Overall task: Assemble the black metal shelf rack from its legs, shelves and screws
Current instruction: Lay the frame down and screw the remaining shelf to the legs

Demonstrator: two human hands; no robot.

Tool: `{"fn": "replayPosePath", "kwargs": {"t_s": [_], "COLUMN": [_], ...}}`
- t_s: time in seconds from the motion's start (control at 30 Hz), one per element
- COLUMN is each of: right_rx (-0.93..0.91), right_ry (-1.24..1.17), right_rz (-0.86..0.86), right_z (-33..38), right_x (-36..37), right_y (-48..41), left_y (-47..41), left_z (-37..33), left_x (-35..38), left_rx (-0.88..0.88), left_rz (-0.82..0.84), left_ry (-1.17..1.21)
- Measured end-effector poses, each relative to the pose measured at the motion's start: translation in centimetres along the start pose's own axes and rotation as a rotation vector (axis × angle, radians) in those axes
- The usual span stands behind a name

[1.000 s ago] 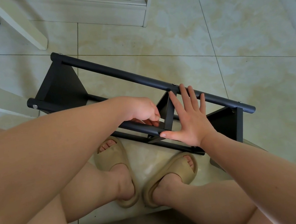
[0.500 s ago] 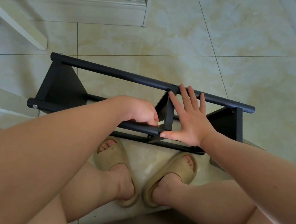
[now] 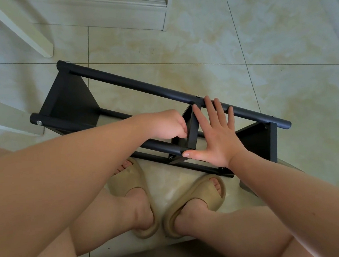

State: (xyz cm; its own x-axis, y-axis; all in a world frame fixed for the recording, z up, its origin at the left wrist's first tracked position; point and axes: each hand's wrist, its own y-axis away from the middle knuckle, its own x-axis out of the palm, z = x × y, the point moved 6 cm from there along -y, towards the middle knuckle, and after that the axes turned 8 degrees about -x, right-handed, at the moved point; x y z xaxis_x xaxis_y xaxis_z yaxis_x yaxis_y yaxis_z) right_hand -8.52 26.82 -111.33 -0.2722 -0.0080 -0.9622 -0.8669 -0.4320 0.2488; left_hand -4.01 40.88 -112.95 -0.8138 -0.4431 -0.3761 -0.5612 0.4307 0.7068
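Left hand (image 3: 164, 124) at shelf (image 3: 191, 127) (grip unclear)

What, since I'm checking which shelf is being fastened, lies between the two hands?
In the head view, the middle shelf panel stands edge-on between the left hand and the right hand, whose flat fingers rest against it.

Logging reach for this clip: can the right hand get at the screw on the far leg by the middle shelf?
Probably yes. The right hand lies open against the middle shelf, its fingers reach the far leg, and the screw sits uncovered just beside them.
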Motion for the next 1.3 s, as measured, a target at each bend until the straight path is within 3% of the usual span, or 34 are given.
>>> {"fn": "replayPosePath", "kwargs": {"t_s": [0.1,0.27,0.53,0.7,1.03,1.3], "right_rx": [0.000,0.000,0.000,0.002,-0.002,-0.002], "right_ry": [-0.001,-0.006,0.000,0.004,-0.003,-0.004], "right_rz": [0.001,-0.001,-0.003,-0.001,-0.013,-0.008], "right_z": [0.0,-0.1,-0.1,-0.1,-0.1,-0.1], "right_x": [0.1,0.1,0.1,0.1,0.2,0.1], "right_y": [0.0,-0.1,0.0,0.0,0.0,0.0], "left_y": [-0.4,-0.4,-0.5,-0.1,0.0,0.0], "left_z": [0.7,1.2,1.3,1.1,1.1,1.3], "left_x": [0.4,0.6,0.2,0.1,0.8,1.2], "left_rx": [-0.124,-0.174,-0.149,-0.133,-0.242,-0.296], "left_rz": [0.023,0.012,-0.018,-0.001,0.065,0.109], "left_ry": [0.210,0.442,0.533,0.381,0.612,0.582]}}
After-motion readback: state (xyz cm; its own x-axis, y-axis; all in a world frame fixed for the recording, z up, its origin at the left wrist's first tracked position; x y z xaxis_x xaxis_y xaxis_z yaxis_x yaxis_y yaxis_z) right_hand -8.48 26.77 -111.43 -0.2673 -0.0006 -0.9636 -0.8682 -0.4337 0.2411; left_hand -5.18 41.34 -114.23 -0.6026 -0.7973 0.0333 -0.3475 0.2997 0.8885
